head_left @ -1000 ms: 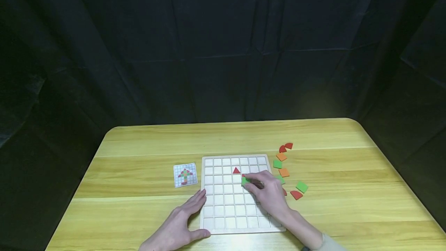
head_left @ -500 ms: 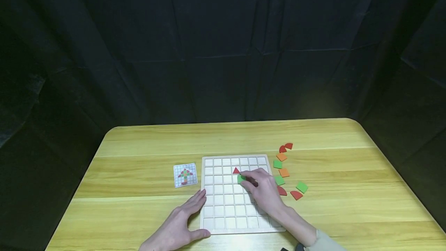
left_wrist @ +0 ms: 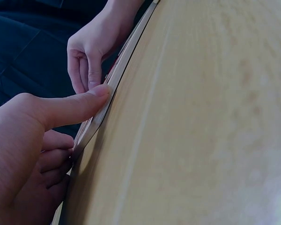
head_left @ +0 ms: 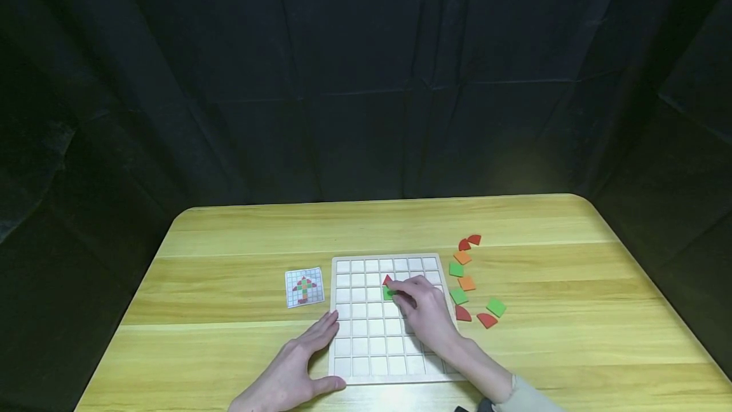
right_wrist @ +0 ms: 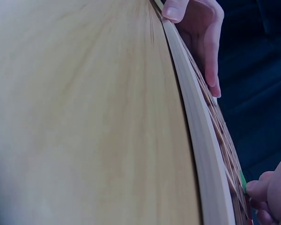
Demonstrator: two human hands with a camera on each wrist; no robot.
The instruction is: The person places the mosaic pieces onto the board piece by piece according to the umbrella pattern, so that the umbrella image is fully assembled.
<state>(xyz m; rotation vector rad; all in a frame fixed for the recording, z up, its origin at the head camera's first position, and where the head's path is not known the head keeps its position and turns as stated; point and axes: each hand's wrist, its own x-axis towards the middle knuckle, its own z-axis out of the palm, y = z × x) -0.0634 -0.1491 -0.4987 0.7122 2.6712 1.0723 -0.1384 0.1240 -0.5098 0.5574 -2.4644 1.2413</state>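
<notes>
In the head view my right hand (head_left: 426, 310) pinches a green square tile (head_left: 387, 294) between thumb and index finger, low over the gridded white board (head_left: 360, 329). The tile lies in line just below a red triangle tile (head_left: 387, 280), whose right corner the index fingertip overlaps. A bit of red (right_wrist: 249, 218) shows beside the right fingers in the right wrist view, mostly hidden. My left hand (head_left: 297, 361) rests at the board's near left corner, fingers extended along the left side. Its thumb (left_wrist: 98, 91) touches the front edge in the left wrist view.
Left of the board lies a small pattern card (head_left: 304, 287) with a gridded arrow-like figure. Right of it, loose tiles form a rough column: orange squares (head_left: 466, 283), green squares (head_left: 495, 307) and red quarter circles (head_left: 487, 320). A dark curtain (head_left: 366, 81) hangs behind the table.
The right hand has slid left over the board with the green tile, bringing it under the red triangle. The left hand and the board stay in place.
</notes>
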